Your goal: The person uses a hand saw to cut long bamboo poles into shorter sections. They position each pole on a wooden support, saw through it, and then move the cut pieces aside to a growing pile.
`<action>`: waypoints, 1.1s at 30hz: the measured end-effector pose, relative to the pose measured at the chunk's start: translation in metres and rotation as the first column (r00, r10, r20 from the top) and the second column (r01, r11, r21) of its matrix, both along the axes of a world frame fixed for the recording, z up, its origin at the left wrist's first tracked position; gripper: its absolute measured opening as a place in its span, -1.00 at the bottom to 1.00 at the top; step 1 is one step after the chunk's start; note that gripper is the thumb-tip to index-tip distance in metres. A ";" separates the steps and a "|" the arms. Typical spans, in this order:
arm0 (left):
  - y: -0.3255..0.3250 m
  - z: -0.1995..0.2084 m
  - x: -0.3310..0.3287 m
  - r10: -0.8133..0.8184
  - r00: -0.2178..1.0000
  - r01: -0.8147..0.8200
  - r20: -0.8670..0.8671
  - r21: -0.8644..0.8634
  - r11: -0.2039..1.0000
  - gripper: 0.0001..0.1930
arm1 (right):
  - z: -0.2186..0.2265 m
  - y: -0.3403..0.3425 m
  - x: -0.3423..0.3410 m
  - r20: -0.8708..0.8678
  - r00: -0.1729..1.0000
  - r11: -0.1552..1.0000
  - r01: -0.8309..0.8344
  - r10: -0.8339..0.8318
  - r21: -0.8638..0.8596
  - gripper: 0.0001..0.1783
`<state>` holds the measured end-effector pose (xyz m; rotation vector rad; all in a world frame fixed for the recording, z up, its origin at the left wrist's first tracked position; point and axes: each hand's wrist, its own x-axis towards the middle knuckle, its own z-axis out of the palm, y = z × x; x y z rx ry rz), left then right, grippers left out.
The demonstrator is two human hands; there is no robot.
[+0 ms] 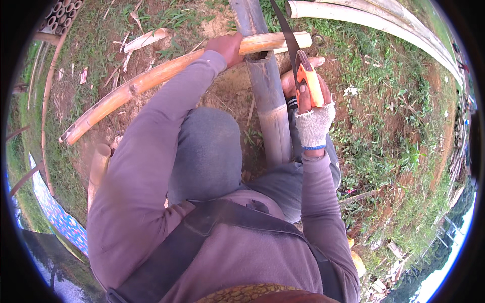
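A long yellowish bamboo pole (134, 91) lies slanted from lower left to upper right. Its right end rests across a thicker grey bamboo pole (271, 103), which has a broken-edged opening where the two cross. My left hand (227, 48) is closed round the yellowish pole just left of that crossing. In a knitted white glove with bare fingers, my right hand (313, 108) grips the orange handle of a handsaw (312, 86). The saw's dark blade points up and away, passing over the pole near its right end; whether its teeth touch the bamboo I cannot tell.
Pale bamboo poles (348, 13) lie at the far right. Cut bamboo tubes (58, 20) are stacked at the far left. Another bamboo piece (98, 169) is beside my left arm. My bent knee (207, 146) is near the grey pole, on grassy soil with dry husks (146, 39).
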<state>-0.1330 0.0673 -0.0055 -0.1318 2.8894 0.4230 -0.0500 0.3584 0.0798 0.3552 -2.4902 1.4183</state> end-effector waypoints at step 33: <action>-0.008 0.009 -0.013 -0.042 0.996 0.041 0.084 0.012 0.999 -0.40 | -0.019 0.031 0.026 -0.155 0.987 0.988 -0.029 0.053 0.152 -0.50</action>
